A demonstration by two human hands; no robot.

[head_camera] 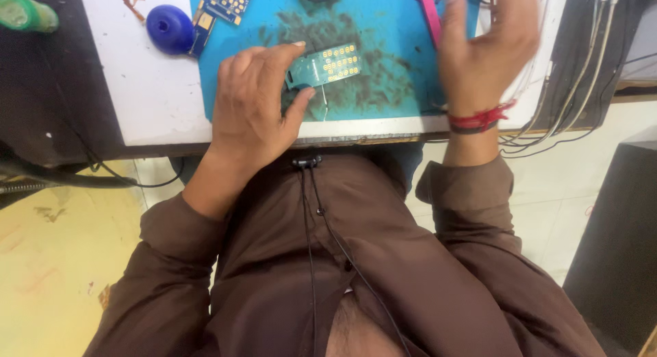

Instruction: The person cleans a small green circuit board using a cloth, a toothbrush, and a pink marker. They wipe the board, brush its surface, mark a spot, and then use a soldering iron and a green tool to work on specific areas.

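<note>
My left hand pinches the left end of a small green circuit board with rows of gold contact pads, holding it flat on the blue work mat. My right hand hovers over the mat's right side, blurred, fingers raised and apart, with nothing visible in it. Red thread bands circle that wrist. A thin metal wire piece lies on the mat just under the board.
A blue rubber blower bulb and a second blue keypad board lie at the mat's upper left. A pink-handled tool rests at the top. Cables hang off the table's right edge. A green bottle sits far left.
</note>
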